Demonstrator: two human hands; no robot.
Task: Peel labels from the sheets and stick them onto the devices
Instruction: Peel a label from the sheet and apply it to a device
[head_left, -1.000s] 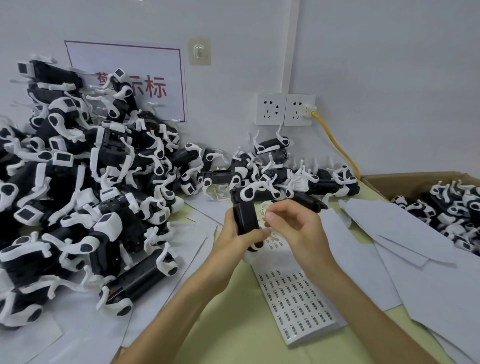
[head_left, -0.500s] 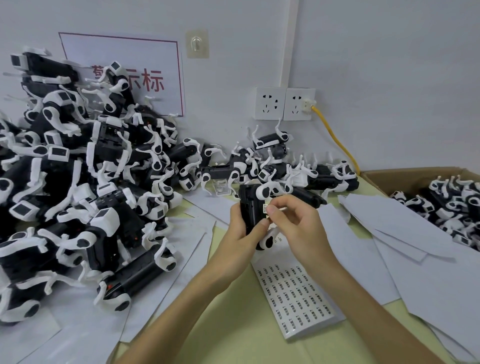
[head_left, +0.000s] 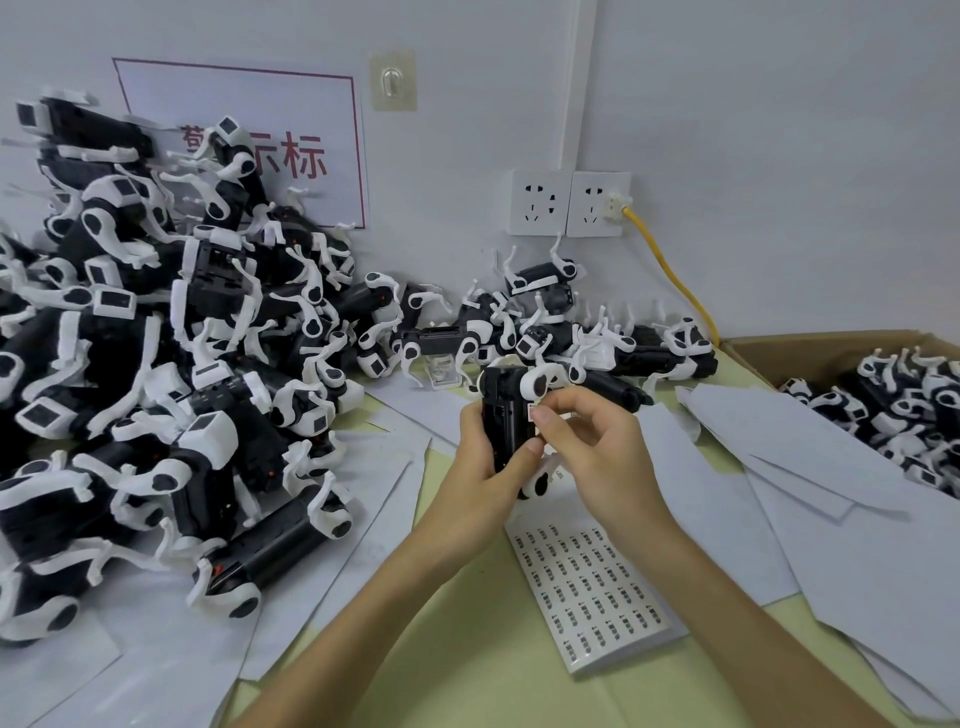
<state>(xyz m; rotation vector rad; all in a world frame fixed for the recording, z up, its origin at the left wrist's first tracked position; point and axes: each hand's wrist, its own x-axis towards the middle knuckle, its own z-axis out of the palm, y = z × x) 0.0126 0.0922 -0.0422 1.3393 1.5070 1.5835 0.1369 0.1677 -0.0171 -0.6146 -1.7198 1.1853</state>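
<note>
This looks like a small assembly workshop. A heap of identical black-and-white devices (head_left: 156, 364) covers the bench (head_left: 467, 675) from nine to twelve o'clock. A cardboard box (head_left: 769, 358) at three holds more. Label sheets (head_left: 587, 587) lie at six, and a sign (head_left: 260, 104) hangs at eleven.

Left forearm is entering from 7 o'clock, right forearm from 5 o'clock. Left hand (head_left: 480, 467) is gripping a device (head_left: 503, 410), fingers curled round it. Right hand (head_left: 597, 457), at its 3 o'clock, is pinching a label (head_left: 531, 413) between thumb and forefinger.
</note>
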